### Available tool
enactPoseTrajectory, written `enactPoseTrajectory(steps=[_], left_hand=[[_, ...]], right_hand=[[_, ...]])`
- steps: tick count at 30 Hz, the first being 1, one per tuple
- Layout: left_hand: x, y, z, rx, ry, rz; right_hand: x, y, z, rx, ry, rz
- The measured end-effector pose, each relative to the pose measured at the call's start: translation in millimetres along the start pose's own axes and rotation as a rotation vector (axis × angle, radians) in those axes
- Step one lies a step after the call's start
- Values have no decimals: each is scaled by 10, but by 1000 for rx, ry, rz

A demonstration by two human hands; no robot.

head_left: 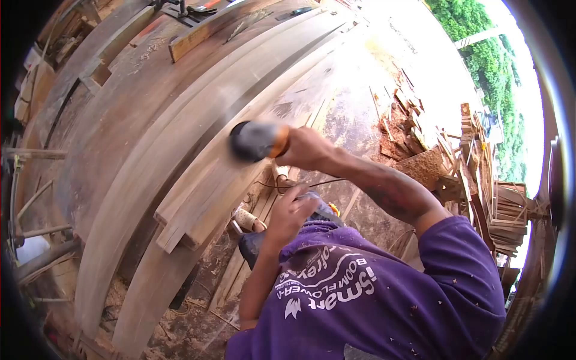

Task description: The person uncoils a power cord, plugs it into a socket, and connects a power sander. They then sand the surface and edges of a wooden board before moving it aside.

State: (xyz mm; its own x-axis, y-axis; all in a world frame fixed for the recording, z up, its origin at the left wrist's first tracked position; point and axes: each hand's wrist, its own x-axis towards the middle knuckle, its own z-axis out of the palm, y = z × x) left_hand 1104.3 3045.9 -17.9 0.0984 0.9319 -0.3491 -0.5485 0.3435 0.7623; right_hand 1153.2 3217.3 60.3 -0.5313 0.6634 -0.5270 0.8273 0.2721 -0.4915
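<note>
My right hand [306, 150] is closed around an orange-and-black power sander [258, 141], whose dark round head is smeared by motion. The sander is over the long wooden boards [207, 180]; whether it touches the wood I cannot make out. A thin dark cord [324, 182] passes below my right forearm. In front of my body, close to the cord, my left hand [292, 211] has loosely bent fingers, apart, with nothing visible in them. Stacked wood with stepped ends [180, 234] lies to the left of this hand.
Long curved planks [138, 198] run across the wooden workbench [114, 144]. A wooden block [201, 39] and clamps [183, 12] stand at the far side. Scrap wood [474, 162] and wood shavings [393, 129] are piled at right. Slats [240, 270] lie near my legs.
</note>
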Motion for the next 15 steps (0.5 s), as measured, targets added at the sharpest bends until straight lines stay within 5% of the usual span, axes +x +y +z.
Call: enactPoseTrajectory(steps=[2,4,7,9,11,13,15], left_hand=[[-173,276,-156,174,217,78],[-335,314,-519,-33,560,285],[-642,261,-1435,578,1249,403],[-849,230,-1945,950,1486,442],[-1052,166,-2292,1307,1673,235],[-1010,122,-2372,1294,1715,206],[-888,212,-2271,925,1613,42]], right_hand=[[59,244,-246,-6,124,20],[124,436,-407,21,183,68],[245,749,-552,11,217,88],[284,870,-644,29,242,76],[275,857,-727,52,249,75],[271,836,-804,61,217,140],[340,982,-788,77,226,120]])
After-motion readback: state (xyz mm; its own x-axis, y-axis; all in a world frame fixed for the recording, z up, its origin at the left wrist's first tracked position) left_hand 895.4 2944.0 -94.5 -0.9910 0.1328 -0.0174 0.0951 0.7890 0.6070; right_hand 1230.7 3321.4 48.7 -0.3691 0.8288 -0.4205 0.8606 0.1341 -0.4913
